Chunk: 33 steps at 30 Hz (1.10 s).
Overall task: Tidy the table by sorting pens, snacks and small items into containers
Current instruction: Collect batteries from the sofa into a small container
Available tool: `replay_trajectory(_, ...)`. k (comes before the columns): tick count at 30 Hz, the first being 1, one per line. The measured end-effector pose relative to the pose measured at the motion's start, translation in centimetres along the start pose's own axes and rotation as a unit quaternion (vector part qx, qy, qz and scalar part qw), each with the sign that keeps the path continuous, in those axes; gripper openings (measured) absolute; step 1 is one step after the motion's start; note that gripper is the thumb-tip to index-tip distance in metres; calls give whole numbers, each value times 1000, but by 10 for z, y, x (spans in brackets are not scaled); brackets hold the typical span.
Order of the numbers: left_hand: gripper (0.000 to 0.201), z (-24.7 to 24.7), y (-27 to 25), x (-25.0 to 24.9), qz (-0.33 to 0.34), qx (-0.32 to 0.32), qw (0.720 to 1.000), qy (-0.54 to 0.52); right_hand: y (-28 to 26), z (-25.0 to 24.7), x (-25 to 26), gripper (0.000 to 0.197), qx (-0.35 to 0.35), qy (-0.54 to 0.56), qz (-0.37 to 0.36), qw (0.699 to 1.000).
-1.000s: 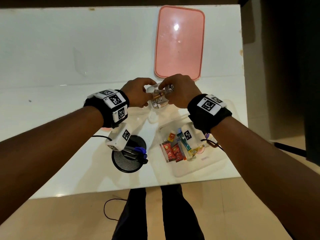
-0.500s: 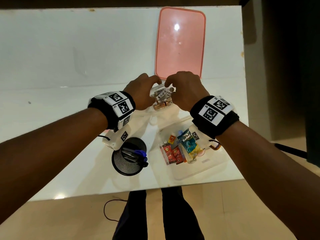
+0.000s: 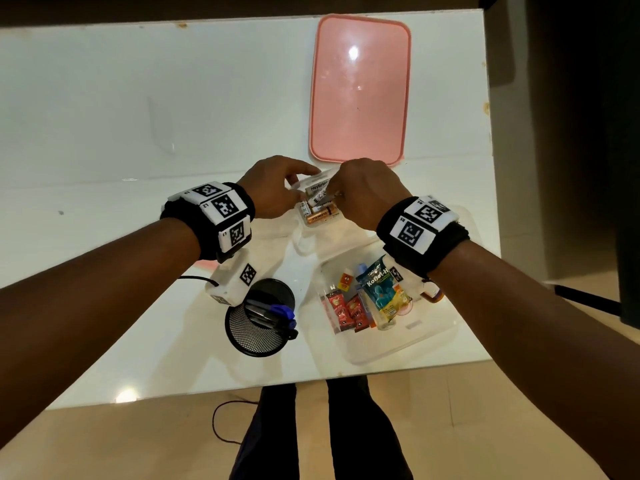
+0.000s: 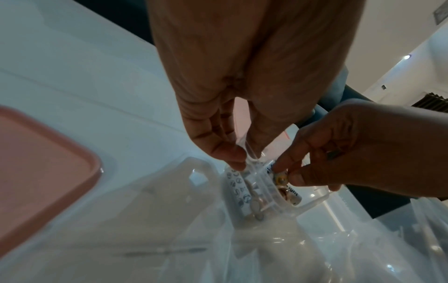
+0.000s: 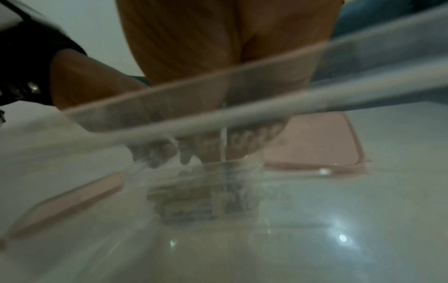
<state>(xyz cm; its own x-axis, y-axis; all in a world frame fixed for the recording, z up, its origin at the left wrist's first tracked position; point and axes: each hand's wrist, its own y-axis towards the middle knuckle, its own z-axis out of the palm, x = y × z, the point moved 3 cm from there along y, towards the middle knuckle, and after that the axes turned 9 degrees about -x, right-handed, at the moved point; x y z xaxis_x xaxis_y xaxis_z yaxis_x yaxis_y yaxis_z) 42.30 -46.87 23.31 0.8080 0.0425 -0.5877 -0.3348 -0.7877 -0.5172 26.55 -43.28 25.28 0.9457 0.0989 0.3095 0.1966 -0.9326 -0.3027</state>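
Observation:
A small clear container (image 3: 300, 221) holds several batteries, with a gold battery (image 3: 320, 217) at the front of the pile. My left hand (image 3: 277, 188) pinches the container's rim on its left side, as the left wrist view shows (image 4: 242, 159). My right hand (image 3: 363, 192) pinches the end of a white battery (image 3: 317, 199) lying on top of the pile; its metal tip (image 4: 281, 179) shows between thumb and forefinger. The right wrist view is blurred and looks through a clear wall at the batteries (image 5: 189, 203).
A pink lid (image 3: 360, 88) lies flat just behind the hands. A large clear tub (image 3: 426, 341) with snack packets (image 3: 381, 296) sits under my right wrist. A black mesh cup (image 3: 252, 336) with pens (image 3: 277, 313) stands near the table's front edge.
The gold battery my hands held above the small container now lies inside it. The right hand has since brought a white battery down onto the pile.

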Motion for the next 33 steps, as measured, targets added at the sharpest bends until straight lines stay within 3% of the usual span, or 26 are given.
replay_trajectory(4, 45, -4, -2, 2, -8, 12, 1000, -11, 4, 5, 6, 21, 4, -19, 7, 1000)
replay_trajectory(8, 45, -12, -8, 10, -27, 13, 999, -15, 6, -5, 5, 19, -20, 67, 29, 997)
replay_trajectory(11, 44, -25, -18, 24, -27, -13, 999, 13, 3, -16, -4, 19, -78, 149, 75, 983)
replay_trajectory(14, 48, -40, -30, 50, -27, -54, 996, 60, 0, -20, -13, 31, -112, 160, 88, 977)
replay_trajectory(19, 82, -45, -52, 86, -73, -40, 976, 202, -4, -16, -13, 65, 16, 149, 54, 987)
replay_trajectory(22, 95, -34, -67, 91, -59, -26, 964, 259, -2, -12, -10, 77, 56, 118, 55, 990)
replay_trajectory(25, 98, -24, -73, 96, -34, -32, 953, 299, 3, -12, -11, 80, 63, 113, 73, 989)
replay_trajectory(33, 85, -24, -77, 107, -45, -70, 968, 238, 5, -1, 0, 79, 79, 117, 106, 984)
